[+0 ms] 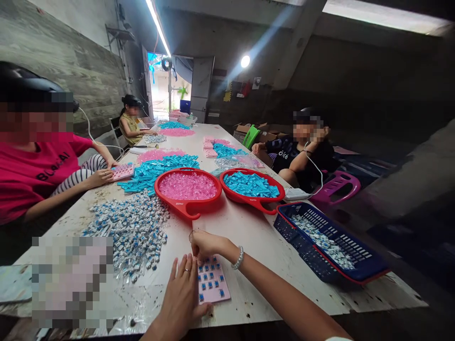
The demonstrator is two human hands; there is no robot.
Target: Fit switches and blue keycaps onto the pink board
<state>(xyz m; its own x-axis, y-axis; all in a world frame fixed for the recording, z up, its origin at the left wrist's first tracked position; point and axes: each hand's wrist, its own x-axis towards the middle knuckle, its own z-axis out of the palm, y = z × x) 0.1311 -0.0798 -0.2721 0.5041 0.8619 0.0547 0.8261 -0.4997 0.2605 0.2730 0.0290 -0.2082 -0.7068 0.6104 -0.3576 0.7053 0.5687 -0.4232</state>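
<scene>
A pink tray (214, 286) with rows of small blue pieces lies at the near edge of the long table (249, 232). My left hand (181, 291) rests flat beside it, fingers stretched out, a ring on one finger, its thumb against the tray's near left edge. My right hand (204, 245), with a bead bracelet at the wrist, hovers over the tray's far end with its fingers curled in a pinch; what it holds is too small to make out. A heap of small blue-and-white pieces (130, 229) lies just left of the tray.
Two red round bowls hold pink pieces (187, 185) and blue pieces (251, 184). A blue slotted basket (329, 241) with blue-and-white pieces sits at the right. A person in red (39, 170) works at the left, another sits far left, one more at the right.
</scene>
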